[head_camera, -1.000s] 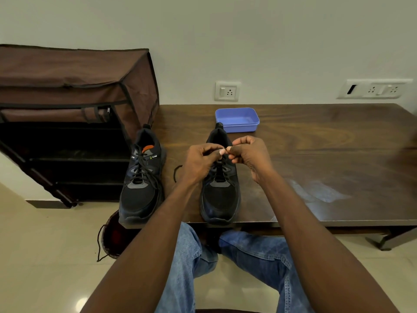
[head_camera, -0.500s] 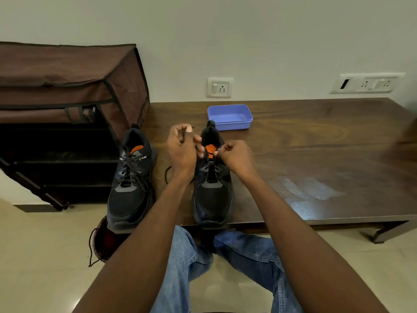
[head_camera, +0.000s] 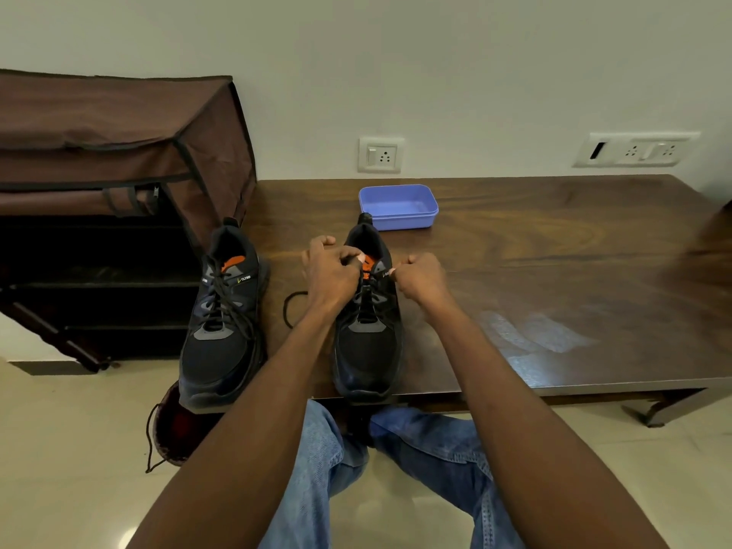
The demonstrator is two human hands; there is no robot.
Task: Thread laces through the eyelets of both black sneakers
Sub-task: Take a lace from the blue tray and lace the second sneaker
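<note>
Both hands, left point(head_camera: 330, 271) and right point(head_camera: 420, 274), pinch lace at the right sneaker point(head_camera: 366, 311); uneven pulling risks dragging it off the worktop point(head_camera: 554, 271).

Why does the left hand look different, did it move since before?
Yes. The left hand came down and closer, judged against the blue box: half a second ago it was raised beside the shoe; now it sits lower at the tongue.
</note>
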